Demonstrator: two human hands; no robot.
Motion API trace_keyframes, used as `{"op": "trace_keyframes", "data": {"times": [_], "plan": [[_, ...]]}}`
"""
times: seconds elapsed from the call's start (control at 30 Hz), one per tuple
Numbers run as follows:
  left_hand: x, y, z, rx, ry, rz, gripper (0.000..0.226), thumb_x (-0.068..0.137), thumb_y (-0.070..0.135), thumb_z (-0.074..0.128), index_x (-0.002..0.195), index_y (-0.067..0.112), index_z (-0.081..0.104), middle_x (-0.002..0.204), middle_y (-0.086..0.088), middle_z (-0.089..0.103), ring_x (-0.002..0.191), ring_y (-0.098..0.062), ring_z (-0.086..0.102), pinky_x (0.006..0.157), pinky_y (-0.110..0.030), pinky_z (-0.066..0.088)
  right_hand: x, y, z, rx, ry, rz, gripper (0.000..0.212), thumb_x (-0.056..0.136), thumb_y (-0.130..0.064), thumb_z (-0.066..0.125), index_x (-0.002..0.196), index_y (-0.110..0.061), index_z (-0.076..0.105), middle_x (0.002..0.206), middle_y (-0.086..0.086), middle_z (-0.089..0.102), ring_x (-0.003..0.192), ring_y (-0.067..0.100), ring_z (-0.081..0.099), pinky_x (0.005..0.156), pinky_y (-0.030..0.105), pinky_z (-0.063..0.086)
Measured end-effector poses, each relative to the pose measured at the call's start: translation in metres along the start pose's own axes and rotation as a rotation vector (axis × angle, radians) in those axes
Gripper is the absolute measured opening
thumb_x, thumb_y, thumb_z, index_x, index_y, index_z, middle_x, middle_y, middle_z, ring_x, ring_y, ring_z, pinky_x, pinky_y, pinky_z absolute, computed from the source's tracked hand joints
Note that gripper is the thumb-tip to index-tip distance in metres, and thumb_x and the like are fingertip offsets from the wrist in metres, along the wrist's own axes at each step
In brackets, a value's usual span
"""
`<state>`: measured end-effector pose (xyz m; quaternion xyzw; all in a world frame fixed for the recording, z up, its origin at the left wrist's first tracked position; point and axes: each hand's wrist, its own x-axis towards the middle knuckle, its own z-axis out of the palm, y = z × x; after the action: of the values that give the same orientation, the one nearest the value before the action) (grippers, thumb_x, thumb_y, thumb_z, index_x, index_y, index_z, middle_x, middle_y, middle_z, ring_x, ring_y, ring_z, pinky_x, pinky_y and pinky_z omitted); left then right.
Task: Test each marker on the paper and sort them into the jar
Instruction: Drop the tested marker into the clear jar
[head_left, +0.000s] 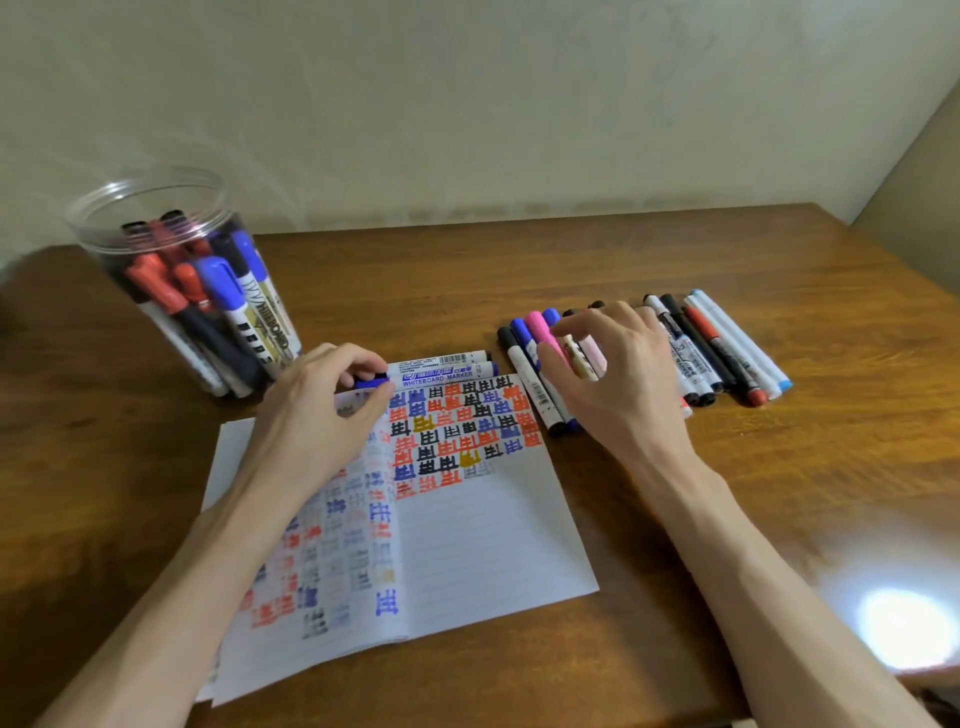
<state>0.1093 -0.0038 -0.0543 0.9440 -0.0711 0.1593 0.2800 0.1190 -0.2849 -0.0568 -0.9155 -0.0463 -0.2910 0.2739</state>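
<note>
Left hand (322, 402) pinching, right hand (615, 371) clawed downward

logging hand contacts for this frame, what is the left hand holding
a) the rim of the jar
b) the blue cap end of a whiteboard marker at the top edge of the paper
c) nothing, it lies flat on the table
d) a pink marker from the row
b: the left hand pinches the blue-capped whiteboard marker at the top edge of the paper, apart from the jar; the right hand is on the pale pink marker.
</note>
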Motion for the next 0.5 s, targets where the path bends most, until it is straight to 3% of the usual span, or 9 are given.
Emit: {"op": "trace_keyframes", "data": {"times": [0.17,0.3,0.5], "plan": [[0.000,0.000,0.003,0.095,-0.032,-0.045,0.022,0.092,0.037,0.069,0.112,0.030,0.065,0.107,0.014,0.053,0.100,-0.007,0.054,0.081,-0.032,0.051,-0.009,-0.011,0.016,-0.062,-0.201,-0.167,0.026,0.090,-0.040,0.080,0.111,-0.025,0.081,0.115,0.003,0.067,0.107,0.025,0.050,0.086,0.041,0.044],[0.001,0.002,0.003,0.150,-0.055,-0.076,0.025,0.091,0.044,0.066,0.111,0.031,0.061,0.111,0.012,0.052,0.106,-0.009,0.052,0.083,-0.031,0.046,-0.009,-0.005,0.017,-0.116,-0.171,-0.131,0.016,0.088,-0.028,0.083,0.103,-0.021,0.084,0.109,0.005,0.069,0.104,0.026,0.051,0.081,0.037,0.040],[0.000,0.010,0.006,0.179,-0.024,0.000,0.022,0.090,0.035,0.069,0.107,0.031,0.057,0.104,0.013,0.064,0.102,-0.010,0.052,0.078,-0.028,0.040,-0.011,-0.011,0.020,-0.078,-0.151,-0.088,0.015,0.091,-0.028,0.080,0.104,-0.020,0.082,0.106,0.003,0.067,0.104,0.022,0.048,0.082,0.035,0.037]]}}
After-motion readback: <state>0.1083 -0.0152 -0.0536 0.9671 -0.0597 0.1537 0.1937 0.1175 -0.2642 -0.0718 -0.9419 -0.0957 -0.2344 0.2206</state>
